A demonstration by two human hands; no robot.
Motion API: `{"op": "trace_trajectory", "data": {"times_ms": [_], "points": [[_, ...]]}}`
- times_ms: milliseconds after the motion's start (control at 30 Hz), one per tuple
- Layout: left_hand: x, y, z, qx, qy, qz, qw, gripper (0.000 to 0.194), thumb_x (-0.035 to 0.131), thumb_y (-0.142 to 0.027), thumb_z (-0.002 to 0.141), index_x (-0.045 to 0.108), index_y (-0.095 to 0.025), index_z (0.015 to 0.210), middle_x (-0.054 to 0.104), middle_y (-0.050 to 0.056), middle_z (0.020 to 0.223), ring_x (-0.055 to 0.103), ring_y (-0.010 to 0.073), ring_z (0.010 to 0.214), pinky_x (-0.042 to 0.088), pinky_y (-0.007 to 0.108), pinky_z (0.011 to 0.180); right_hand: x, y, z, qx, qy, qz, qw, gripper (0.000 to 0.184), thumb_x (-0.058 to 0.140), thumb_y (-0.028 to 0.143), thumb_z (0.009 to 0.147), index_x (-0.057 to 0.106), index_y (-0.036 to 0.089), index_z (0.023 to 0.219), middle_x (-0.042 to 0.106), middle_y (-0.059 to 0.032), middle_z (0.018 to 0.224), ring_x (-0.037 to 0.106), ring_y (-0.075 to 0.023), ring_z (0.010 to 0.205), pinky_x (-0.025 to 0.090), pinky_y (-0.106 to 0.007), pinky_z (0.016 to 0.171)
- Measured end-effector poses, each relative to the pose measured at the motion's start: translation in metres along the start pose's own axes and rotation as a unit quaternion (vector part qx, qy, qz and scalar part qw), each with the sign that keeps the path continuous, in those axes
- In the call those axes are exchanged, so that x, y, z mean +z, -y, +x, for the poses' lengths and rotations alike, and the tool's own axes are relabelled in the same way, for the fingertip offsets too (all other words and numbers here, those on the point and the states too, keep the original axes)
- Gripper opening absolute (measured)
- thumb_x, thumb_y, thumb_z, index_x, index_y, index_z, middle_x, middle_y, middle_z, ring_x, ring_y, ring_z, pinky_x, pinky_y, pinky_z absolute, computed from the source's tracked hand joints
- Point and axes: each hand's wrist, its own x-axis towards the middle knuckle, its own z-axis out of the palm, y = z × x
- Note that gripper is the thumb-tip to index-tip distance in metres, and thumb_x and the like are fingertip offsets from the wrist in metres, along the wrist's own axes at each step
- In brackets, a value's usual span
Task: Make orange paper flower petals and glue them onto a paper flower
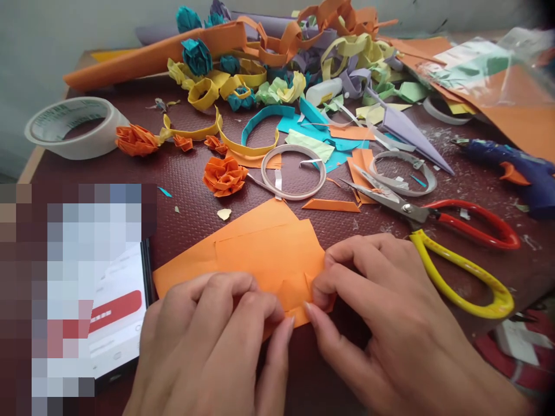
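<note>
An orange sheet of paper (264, 248) lies on the dark red table, partly folded, with creases near its lower right corner. My left hand (217, 335) pinches its near edge between thumb and fingers. At the right corner, my right hand (377, 312) grips the same paper, thumb below and curled fingers above. The two thumb tips are close together at the near edge. Part of the paper is hidden under my left fingers. Just beyond my right hand lie scissors (411, 211) with one red and one yellow handle, blades slightly apart.
A phone (117, 312), partly blurred out, lies at the left. Behind the paper are an orange paper flower (224, 176), a tape roll (73, 130), tape rings (295, 173) and paper scraps. A blue glue gun (515, 173) rests at the right. Paper chains (286, 43) pile up at the back.
</note>
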Motion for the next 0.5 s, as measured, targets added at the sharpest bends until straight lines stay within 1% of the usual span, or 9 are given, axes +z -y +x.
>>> {"op": "trace_trajectory", "data": {"times_ms": [100, 167, 267, 333, 400, 500], "points": [[0.002, 0.001, 0.0, 0.017, -0.002, 0.008, 1.0, 0.003, 0.063, -0.019, 0.09, 0.064, -0.021, 0.091, 0.063, 0.008, 0.095, 0.053, 0.0277, 0.088, 0.034, 0.041, 0.078, 0.0, 0.002, 0.002, 0.004, -0.013, 0.011, 1.0, 0.011, 0.069, 0.024, 0.089, 0.066, 0.024, 0.078, 0.067, -0.0012, 0.095, 0.054, -0.0232, 0.091, 0.037, -0.039, 0.083], [0.003, 0.0, 0.0, 0.006, -0.01, 0.005, 1.0, 0.005, 0.061, -0.017, 0.092, 0.063, -0.021, 0.091, 0.063, 0.008, 0.094, 0.052, 0.0269, 0.087, 0.034, 0.04, 0.079, 0.001, 0.002, 0.002, 0.001, -0.024, 0.016, 1.0, 0.012, 0.069, 0.023, 0.089, 0.066, 0.024, 0.077, 0.067, -0.0018, 0.094, 0.054, -0.0231, 0.089, 0.037, -0.039, 0.082], [0.005, -0.005, 0.002, -0.017, -0.025, -0.004, 1.0, 0.008, 0.059, -0.015, 0.094, 0.062, -0.021, 0.089, 0.062, 0.007, 0.092, 0.053, 0.0263, 0.088, 0.034, 0.041, 0.08, 0.003, 0.003, 0.002, 0.004, -0.024, 0.018, 1.0, 0.012, 0.069, 0.022, 0.088, 0.066, 0.024, 0.077, 0.067, -0.0026, 0.093, 0.053, -0.0238, 0.088, 0.036, -0.04, 0.082], [0.005, -0.007, 0.003, -0.018, -0.032, -0.004, 0.999, 0.008, 0.059, -0.016, 0.094, 0.062, -0.021, 0.089, 0.062, 0.006, 0.091, 0.053, 0.0262, 0.087, 0.034, 0.041, 0.08, 0.004, 0.003, 0.002, 0.008, -0.022, 0.018, 1.0, 0.012, 0.069, 0.022, 0.089, 0.066, 0.023, 0.077, 0.067, -0.0028, 0.093, 0.052, -0.0241, 0.088, 0.035, -0.04, 0.082], [0.004, -0.008, 0.003, -0.015, -0.027, 0.001, 1.0, 0.008, 0.058, -0.017, 0.095, 0.061, -0.022, 0.089, 0.061, 0.006, 0.09, 0.053, 0.026, 0.087, 0.034, 0.041, 0.079, 0.005, 0.003, 0.002, 0.009, -0.026, 0.019, 0.999, 0.012, 0.068, 0.022, 0.089, 0.066, 0.023, 0.077, 0.067, -0.0027, 0.094, 0.052, -0.0241, 0.089, 0.035, -0.04, 0.082], [0.0, -0.009, 0.003, -0.03, 0.004, 0.016, 0.999, 0.008, 0.056, -0.018, 0.097, 0.06, -0.022, 0.091, 0.062, 0.006, 0.093, 0.054, 0.0261, 0.09, 0.035, 0.041, 0.08, 0.005, 0.002, 0.001, 0.002, -0.031, 0.027, 0.999, 0.012, 0.069, 0.021, 0.089, 0.065, 0.023, 0.077, 0.066, -0.0015, 0.092, 0.052, -0.023, 0.088, 0.034, -0.039, 0.082]]}}
